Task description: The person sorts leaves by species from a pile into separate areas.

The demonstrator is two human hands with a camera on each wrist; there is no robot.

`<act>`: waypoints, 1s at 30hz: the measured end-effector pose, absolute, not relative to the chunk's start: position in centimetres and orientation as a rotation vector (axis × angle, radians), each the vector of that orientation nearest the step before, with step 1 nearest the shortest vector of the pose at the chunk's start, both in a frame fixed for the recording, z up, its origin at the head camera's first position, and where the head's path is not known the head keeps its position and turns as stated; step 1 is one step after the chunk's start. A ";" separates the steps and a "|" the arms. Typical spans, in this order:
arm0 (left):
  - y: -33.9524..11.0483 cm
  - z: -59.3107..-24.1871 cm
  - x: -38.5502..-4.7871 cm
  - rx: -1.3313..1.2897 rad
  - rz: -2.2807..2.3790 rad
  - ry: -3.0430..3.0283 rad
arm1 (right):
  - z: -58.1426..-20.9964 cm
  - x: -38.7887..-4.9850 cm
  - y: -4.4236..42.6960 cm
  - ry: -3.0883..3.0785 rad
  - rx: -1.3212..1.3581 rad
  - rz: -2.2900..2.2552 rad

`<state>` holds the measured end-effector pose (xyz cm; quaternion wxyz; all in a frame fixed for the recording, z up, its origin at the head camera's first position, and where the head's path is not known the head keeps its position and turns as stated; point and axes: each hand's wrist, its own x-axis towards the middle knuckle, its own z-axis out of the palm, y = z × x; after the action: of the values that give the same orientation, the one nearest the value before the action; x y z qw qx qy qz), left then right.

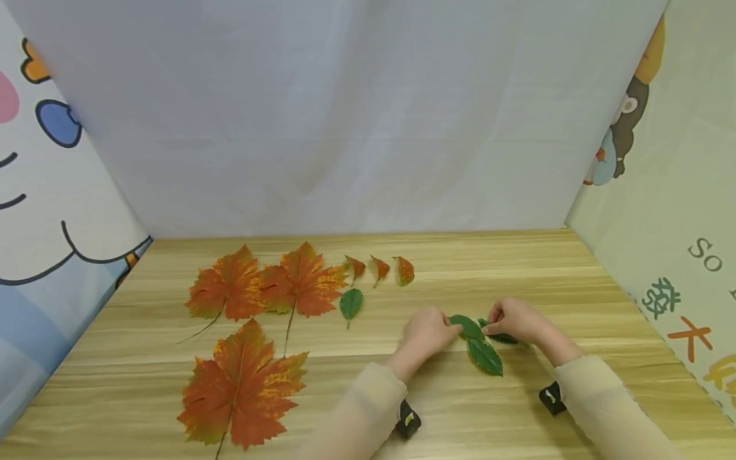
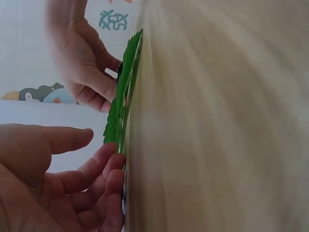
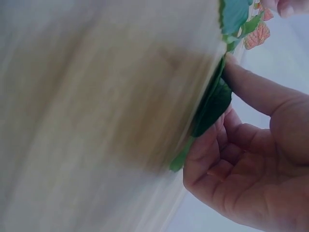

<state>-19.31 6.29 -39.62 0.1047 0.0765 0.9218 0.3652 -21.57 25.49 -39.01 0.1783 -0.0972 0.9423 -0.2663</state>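
Several green serrated leaves lie bunched on the table between the two hands. My left hand (image 1: 427,333) touches the end of the upper-left green leaf (image 1: 467,326); in the left wrist view its thumb stands apart from the fingers, whose tips meet the leaf's edge. The right hand (image 1: 517,319) holds a darker green leaf (image 3: 215,108) between thumb and fingers, close to the table. Another green leaf (image 1: 485,357) lies flat in front, touching the upper-left one. Whether the leaves share a stem is hidden by the fingers.
Large orange-red maple-like leaves, one the nearest leaf (image 1: 241,390), lie on the left with long stems. Small reddish leaves, one a curled leaf (image 1: 406,271), line the back, above a single green leaf (image 1: 351,305). A white cloth (image 1: 356,128) hangs behind the table (image 1: 460,421).
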 end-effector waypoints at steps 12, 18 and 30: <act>8.1 -39.9 -19.3 0.038 0.988 2.770 | -38.7 -21.7 25.5 2.669 -0.281 -0.743; 8.5 -40.0 -19.4 -0.035 0.980 2.792 | -38.6 -21.6 25.5 2.663 -0.281 -0.746; 8.7 -40.4 -19.4 -0.041 1.045 2.834 | -38.9 -21.7 25.5 2.652 -0.281 -0.753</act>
<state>-19.39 8.73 -40.41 0.0606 -0.0134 0.9364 0.3453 -21.67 25.48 -38.85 0.1842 -0.0998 0.9406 -0.2672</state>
